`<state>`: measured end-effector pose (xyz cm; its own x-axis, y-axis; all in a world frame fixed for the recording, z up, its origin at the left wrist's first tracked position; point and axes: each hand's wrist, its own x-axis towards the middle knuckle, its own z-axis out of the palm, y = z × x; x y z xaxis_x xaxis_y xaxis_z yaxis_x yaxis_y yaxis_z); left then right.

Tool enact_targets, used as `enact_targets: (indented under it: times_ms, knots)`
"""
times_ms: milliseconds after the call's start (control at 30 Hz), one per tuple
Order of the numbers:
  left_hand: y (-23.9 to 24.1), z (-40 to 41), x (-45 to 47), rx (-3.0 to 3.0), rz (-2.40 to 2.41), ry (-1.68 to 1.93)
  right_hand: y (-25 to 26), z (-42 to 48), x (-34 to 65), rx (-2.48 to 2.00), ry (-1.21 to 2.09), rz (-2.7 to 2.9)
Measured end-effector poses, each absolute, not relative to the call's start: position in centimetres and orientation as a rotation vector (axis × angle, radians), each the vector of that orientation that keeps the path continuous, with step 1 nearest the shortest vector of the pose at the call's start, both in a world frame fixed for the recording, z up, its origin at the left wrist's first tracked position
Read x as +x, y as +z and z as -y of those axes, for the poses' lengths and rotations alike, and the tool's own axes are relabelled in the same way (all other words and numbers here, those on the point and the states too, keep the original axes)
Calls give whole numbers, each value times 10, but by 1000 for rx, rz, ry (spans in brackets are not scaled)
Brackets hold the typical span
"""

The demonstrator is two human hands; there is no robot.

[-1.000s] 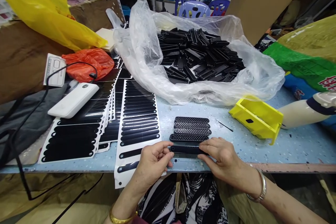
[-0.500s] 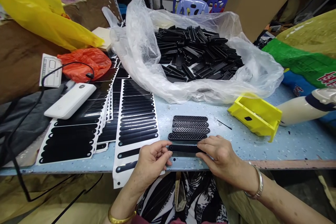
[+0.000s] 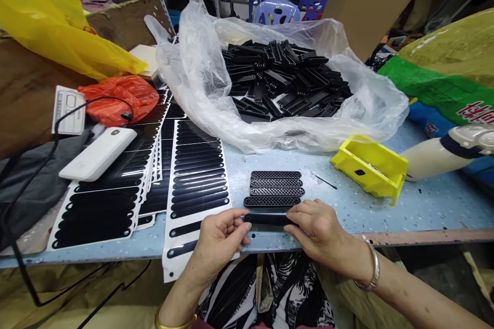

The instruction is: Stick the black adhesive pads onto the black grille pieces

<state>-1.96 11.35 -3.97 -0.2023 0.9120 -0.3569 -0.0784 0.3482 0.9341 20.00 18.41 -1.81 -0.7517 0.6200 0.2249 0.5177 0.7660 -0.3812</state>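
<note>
A long black strip with rounded ends [image 3: 266, 219] lies level near the table's front edge, pinched at both ends. My left hand [image 3: 222, 234] is closed on its left end, thumb and forefinger together. The right end sits between the thumb and fingers of my right hand [image 3: 314, 226], which hide it. Just beyond the strip, several black plastic bars with a lattice pattern [image 3: 276, 183] lie in a close row. Left of my left hand is a white backing sheet [image 3: 166, 262] with rows of black rounded strips like stickers.
A clear plastic bag [image 3: 262, 140] piled with black bars [image 3: 285, 79] stands behind. To the right are a yellow bin [image 3: 360, 177], a thin black stick [image 3: 326, 181] and a pale bottle [image 3: 428, 159]. A white power bank [image 3: 98, 154] rests on more sheets at left.
The view has shifted slightly, moving the whole scene a little left. Both hands keep the same grip on the black strip.
</note>
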Motion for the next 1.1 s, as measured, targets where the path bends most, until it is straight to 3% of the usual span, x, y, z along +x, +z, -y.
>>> enact_targets:
  times_ms: [1100]
  knots:
    - [-45,-120,-10,739,-1711,1063,-27,-192,206,-839,613,2424]
